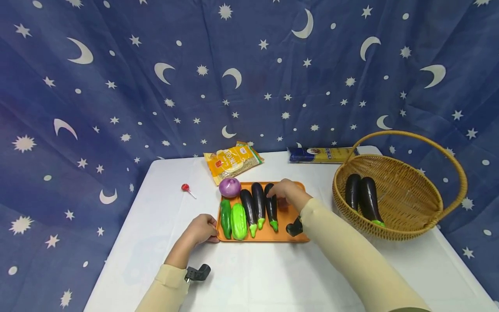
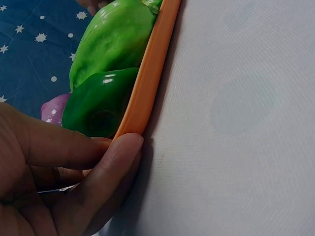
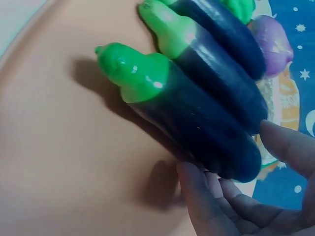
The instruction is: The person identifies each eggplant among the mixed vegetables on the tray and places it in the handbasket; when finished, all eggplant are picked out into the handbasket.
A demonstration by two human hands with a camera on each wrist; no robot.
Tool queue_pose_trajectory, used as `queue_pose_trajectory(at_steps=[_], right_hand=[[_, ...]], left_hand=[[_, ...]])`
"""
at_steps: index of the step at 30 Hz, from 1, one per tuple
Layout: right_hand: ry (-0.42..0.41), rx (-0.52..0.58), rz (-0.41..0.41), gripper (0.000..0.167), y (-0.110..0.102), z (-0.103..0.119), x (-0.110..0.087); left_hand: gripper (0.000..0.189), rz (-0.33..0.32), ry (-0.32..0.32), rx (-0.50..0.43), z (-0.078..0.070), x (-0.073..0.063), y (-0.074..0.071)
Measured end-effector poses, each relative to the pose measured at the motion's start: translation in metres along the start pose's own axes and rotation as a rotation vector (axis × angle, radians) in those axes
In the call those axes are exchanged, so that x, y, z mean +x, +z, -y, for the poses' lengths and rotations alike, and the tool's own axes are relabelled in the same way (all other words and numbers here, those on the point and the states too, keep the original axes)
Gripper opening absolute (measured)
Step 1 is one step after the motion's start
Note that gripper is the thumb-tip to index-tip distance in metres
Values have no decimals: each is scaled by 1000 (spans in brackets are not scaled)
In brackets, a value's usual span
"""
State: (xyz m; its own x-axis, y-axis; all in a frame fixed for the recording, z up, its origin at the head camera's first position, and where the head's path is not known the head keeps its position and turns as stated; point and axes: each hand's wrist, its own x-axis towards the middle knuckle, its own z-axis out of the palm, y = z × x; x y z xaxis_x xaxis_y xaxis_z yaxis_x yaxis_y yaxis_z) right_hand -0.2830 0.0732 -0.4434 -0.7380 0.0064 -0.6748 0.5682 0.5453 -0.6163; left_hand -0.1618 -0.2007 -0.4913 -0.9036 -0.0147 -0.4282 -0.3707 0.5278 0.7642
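An orange tray (image 1: 249, 241) lies on the table, its front left corner pinched between thumb and fingers of my left hand (image 1: 202, 228). My right hand (image 1: 286, 192) grips the far, dark end of the rightmost eggplant (image 1: 271, 210), thumb on one side and fingers on the other. Two more eggplants (image 1: 259, 203) lie side by side to its left. Also on the tray are a light green bumpy gourd (image 1: 239, 222), a dark green pepper (image 1: 225, 219) and a purple onion (image 1: 230, 187). In the right wrist view the gripped eggplant (image 3: 197, 115) casts a shadow on the tray.
A wicker basket (image 1: 405, 186) with two eggplants (image 1: 368, 197) stands at the right. Behind the tray lie a yellow food packet (image 1: 233, 161) and a blue and yellow pack (image 1: 321, 155). A red lollipop (image 1: 186, 188) lies on the left. A starry blue curtain (image 1: 249, 78) hangs behind.
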Motion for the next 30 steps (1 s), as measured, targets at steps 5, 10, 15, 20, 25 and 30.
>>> queue_pose_trajectory(at_steps=[5,10,15,20,25,30], right_hand=[[-5,-64,-48,54,7,-5,7],[-8,-24,-86,54,13,-7,9],[-4,25,-107,56,17,-8,10],[11,52,-121,58,18,-11,14],[14,58,-107,56,12,-14,14],[-7,128,-60,62,-2,-11,8]], left_hand=[[20,-1,1,12,0,0,0],[21,-2,4,13,0,1,0],[20,-1,2,7,-1,1,0],[20,1,6,6,0,1,1],[20,4,7,2,0,1,2],[21,1,-1,16,-1,1,0]])
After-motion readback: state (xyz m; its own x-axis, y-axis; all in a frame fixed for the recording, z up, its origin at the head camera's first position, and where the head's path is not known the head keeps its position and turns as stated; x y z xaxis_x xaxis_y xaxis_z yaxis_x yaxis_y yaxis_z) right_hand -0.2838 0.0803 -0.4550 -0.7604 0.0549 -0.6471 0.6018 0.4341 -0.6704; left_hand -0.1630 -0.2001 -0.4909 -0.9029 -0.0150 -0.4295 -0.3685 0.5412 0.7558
